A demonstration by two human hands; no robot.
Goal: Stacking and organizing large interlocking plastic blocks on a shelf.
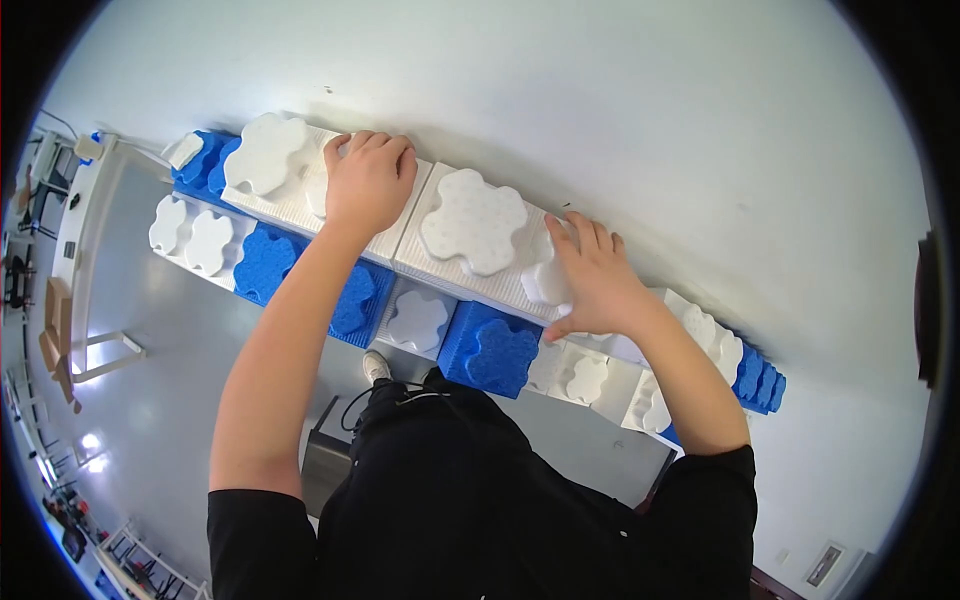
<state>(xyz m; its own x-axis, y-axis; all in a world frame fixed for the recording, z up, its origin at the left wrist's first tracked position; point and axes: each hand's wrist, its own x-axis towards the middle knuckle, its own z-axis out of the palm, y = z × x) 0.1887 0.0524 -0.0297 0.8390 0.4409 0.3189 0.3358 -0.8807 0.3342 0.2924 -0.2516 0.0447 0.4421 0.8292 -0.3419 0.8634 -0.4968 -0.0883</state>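
Interlocking white and blue foam blocks with lobed knobs stand stacked in a long row along the wall. My left hand grips the top of a white foam block, its fingers curled near the far edge; its thumb is hidden. To the right, my right hand spans another white foam block, fingers on the far side and thumb on the near side, beside a partly covered knob. A large white knob shows between the hands. Below lie blue blocks and a smaller white knob.
The pale wall rises close behind the row. At the far left are a white table and an open cardboard box. A dark-sided object stands by my legs. More blue blocks continue at the right end.
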